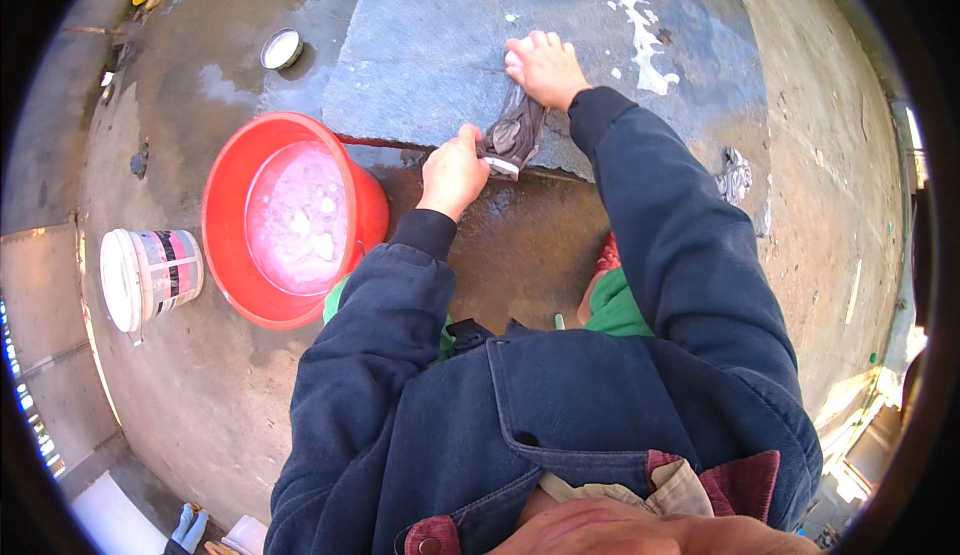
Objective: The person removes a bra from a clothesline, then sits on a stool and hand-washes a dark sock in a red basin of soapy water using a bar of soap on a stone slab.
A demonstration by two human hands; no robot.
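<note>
A wet grey-brown cloth (516, 129) lies bunched at the near edge of a grey stone slab (427, 67). My left hand (454, 171) grips its lower end, beside a white band. My right hand (546, 69) is at its upper end, fingers curled over something whitish that I cannot make out. White suds (637, 37) streak the slab to the right of my right hand. To the left of my left hand stands a red plastic basin (367, 206) holding cloudy, foamy water.
A white plastic bucket (172, 274) stands left of the basin. A small bowl with white contents (282, 49) sits on the wet floor at upper left. Another wet cloth (735, 175) lies near the slab's right edge. Part of another person's legs (190, 526) shows at bottom left.
</note>
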